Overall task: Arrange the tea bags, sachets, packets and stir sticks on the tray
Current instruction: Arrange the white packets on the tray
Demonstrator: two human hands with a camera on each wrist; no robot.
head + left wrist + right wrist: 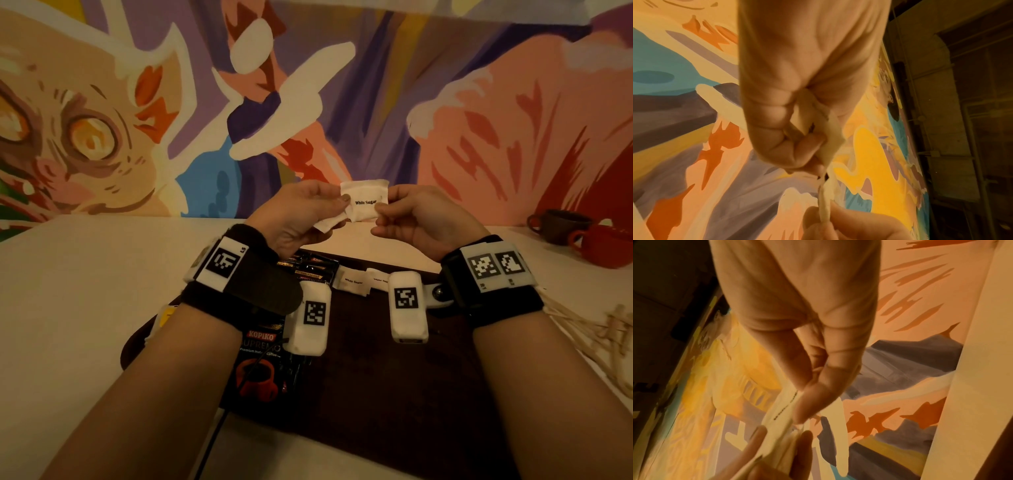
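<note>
Both hands are raised above the dark tray [394,377] with white sugar sachets between them. My left hand [308,209] pinches the left edge of a sachet marked "White Sugar" [364,202] and keeps further sachets [329,222] tucked in its palm. My right hand [404,216] pinches the right edge of the same sachet. In the left wrist view the sachets [830,141] run out of the curled fingers. In the right wrist view the sachet [783,412] is pinched between thumb and forefinger. Two sugar sachets [359,282] and black Kopiko coffee packets [260,356] lie on the tray.
Wooden stir sticks [603,335] lie in a heap on the white table to the right of the tray. A brown cup [561,226] and a red cup [606,246] stand at the far right. A painted wall rises just behind the table.
</note>
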